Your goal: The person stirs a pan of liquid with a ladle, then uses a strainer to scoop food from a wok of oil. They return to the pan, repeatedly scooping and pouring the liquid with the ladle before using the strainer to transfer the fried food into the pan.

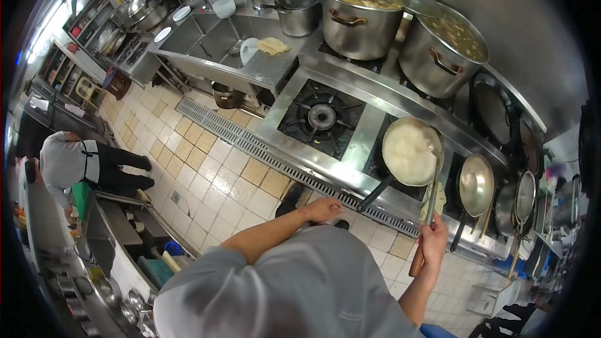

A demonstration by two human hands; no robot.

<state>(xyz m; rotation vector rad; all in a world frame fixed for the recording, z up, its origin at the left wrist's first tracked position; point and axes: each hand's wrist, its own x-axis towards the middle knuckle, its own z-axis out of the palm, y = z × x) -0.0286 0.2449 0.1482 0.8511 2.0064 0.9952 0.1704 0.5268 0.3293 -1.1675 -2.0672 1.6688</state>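
Observation:
My right hand [432, 239] is closed around the handle of a long metal ladle [433, 197], whose head rests in the pale, frothy contents of a frying pan [411, 151] on the stove. The pan's black handle [375, 194] points toward me. In front of my body, my left hand [323, 210] hangs to the left of that handle, apart from it, with its fingers curled; whether anything is in them is too small to tell. A crumpled pale cloth [441, 203] lies beside the ladle's shaft.
Two large pots [360, 28] of broth stand behind the stove. An unused burner [322, 116] is left of the pan, another pan [476, 184] right of it. A sink [210, 37] is at upper left. A person [69, 163] bends over a counter at far left.

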